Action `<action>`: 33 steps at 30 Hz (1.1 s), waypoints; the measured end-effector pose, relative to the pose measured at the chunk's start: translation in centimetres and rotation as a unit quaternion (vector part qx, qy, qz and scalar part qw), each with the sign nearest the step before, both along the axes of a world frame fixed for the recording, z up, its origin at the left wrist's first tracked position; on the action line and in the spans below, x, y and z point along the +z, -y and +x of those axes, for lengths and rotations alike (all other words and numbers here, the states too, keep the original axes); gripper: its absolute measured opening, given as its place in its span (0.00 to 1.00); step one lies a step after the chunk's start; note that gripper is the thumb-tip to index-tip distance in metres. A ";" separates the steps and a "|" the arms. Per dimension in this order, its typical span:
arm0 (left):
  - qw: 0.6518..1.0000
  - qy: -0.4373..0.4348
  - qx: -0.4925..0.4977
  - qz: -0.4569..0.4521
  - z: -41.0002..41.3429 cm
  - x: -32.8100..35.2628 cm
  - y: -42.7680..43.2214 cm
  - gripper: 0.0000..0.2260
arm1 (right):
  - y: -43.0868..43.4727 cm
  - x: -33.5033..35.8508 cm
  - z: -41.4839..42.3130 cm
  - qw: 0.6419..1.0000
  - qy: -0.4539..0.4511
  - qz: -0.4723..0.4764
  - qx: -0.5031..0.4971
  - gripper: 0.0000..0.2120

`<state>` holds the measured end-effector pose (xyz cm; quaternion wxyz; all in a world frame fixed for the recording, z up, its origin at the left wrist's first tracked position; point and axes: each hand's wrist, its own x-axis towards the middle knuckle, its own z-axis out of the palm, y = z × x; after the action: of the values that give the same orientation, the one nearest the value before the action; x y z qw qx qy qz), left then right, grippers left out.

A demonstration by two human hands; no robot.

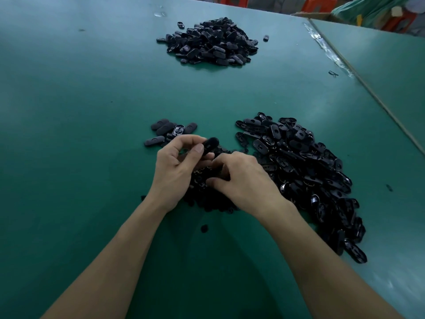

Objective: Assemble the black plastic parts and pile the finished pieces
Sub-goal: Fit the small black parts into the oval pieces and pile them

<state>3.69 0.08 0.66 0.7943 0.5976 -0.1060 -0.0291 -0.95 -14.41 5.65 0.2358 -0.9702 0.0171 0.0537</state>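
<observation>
I'm seeing left hand point(177, 166) pinching oval shell point(210, 145) just beyond right hand point(243, 180). Right hand curling into small parts point(207, 201) beneath it; can't tell if it's gripping one. Risk I'm judging: thin pinch letting shell slip, insert seating crooked. Far heap point(211, 41) lying well beyond both hands.

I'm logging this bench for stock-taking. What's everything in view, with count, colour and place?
far heap of parts: one, black, table's far middle
right heap of parts: one, black, table's near right
small cluster of oval parts: one, black, left of right heap
near heap: one, black, nearest the person, partly covered
oval part: one, black, held above near heap
table: one, green, under everything
stools: several, orange, far background
left hand: one, holding oval part
right hand: one, fingers curled over near heap
</observation>
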 end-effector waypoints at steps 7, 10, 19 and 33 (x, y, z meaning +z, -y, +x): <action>1.000 -0.006 -0.002 -0.020 0.1 -0.1 0.0 0.08 | -0.6 -0.5 -0.1 1.000 0.011 0.015 -0.012 0.03; 1.000 -0.002 -0.007 -0.024 0.1 -0.1 0.0 0.09 | -0.6 -0.5 0.0 0.999 0.002 0.030 -0.011 0.04; 0.999 -0.015 -0.011 -0.039 0.1 -0.1 0.0 0.09 | -0.7 -0.6 0.4 1.000 0.009 -0.001 -0.003 0.07; 0.998 -0.026 0.000 -0.052 0.2 -0.1 0.0 0.08 | -0.1 1.1 0.4 0.991 0.088 0.087 -0.058 0.08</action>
<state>3.86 0.11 0.59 0.8265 0.5549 -0.0869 -0.0390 -0.60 -14.28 6.79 0.3221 -0.9444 0.0477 -0.0448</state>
